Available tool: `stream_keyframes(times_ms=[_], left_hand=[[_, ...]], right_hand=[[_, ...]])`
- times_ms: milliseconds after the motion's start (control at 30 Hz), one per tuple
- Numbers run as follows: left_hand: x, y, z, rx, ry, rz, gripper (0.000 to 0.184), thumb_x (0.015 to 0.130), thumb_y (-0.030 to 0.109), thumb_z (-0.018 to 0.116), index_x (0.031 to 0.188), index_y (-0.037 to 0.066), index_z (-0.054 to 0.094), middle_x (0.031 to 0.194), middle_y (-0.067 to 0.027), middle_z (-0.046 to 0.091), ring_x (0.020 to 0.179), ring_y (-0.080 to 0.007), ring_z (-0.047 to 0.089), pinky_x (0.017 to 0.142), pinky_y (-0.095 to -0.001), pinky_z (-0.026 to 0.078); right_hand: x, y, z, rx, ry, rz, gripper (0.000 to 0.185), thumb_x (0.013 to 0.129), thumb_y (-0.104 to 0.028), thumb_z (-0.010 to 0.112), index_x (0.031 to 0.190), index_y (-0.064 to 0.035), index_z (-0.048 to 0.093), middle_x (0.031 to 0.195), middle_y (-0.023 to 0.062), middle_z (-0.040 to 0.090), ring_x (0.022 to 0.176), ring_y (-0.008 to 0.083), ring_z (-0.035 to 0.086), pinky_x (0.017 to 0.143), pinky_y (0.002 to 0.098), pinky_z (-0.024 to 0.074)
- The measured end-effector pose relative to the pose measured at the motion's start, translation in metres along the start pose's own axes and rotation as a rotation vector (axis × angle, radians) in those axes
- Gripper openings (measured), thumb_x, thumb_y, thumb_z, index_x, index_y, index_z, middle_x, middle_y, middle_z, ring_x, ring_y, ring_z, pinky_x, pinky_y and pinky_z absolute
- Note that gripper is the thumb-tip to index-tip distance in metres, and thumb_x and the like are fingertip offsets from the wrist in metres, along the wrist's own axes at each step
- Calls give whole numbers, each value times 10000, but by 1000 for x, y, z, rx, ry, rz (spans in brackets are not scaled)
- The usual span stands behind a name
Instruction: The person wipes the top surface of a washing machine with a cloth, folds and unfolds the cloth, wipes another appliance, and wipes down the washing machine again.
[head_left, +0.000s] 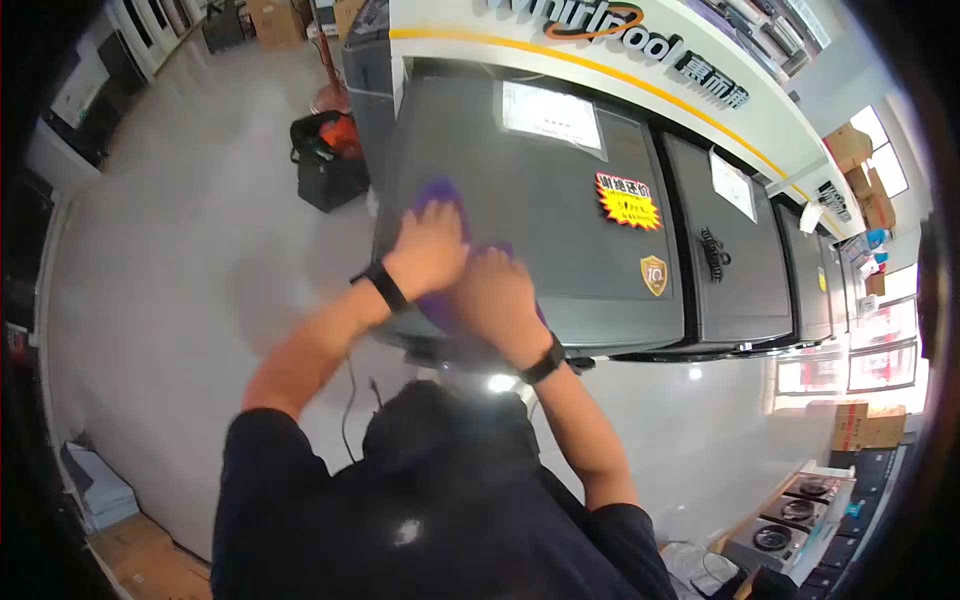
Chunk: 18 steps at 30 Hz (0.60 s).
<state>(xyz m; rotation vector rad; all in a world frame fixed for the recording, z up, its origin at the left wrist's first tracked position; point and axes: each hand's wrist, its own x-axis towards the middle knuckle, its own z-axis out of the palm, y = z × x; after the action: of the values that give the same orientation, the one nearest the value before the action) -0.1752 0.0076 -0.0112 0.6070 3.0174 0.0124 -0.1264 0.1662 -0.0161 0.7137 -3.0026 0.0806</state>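
My left hand (432,248) presses a purple cloth (440,190) onto the dark grey top of an appliance (520,190), near its left front edge. Just to the right, my right hand (495,297) is on the same cloth, slightly blurred by motion. Both hands bunch the cloth, and purple shows around the fingers and between the palms. On this top are a paper sheet in a plastic sleeve (552,118), a red-and-yellow starburst sticker (630,203) and a gold shield-shaped sticker (654,276).
A second dark appliance (740,290) adjoins on the right, with a black claw clip (714,254) on it. Behind stands a white display ledge with a Whirlpool sign (610,30). A black bag (330,165) lies on the floor at left. Gas stoves (797,511) stand at lower right.
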Motion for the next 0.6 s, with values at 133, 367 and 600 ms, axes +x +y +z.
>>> stream_keyframes(times_ms=[133,367,600], left_hand=[[-48,26,-7,-38,86,24,554,963,372,505,1361,-13,533,1468,-203,480,1346,-404,456,1038,-614,383],[-66,48,0,-72,91,31,536,934,321,546,1365,3,545,1474,-176,484,1372,-380,441,1027,-614,397],[-15,30,24,25,212,-121,532,898,222,537,1351,-57,522,1438,-180,503,1339,-349,471,1013,-584,396]], right_hand=[[-36,4,-14,84,-36,-41,450,845,-277,602,1145,55,644,1173,213,629,1119,337,581,967,454,447],[-42,5,-24,69,34,-105,418,832,-253,600,1126,39,653,1170,194,626,1126,316,577,965,490,435],[32,27,0,-12,68,-167,419,834,-247,588,1164,4,648,1277,179,606,1247,297,547,909,481,457]])
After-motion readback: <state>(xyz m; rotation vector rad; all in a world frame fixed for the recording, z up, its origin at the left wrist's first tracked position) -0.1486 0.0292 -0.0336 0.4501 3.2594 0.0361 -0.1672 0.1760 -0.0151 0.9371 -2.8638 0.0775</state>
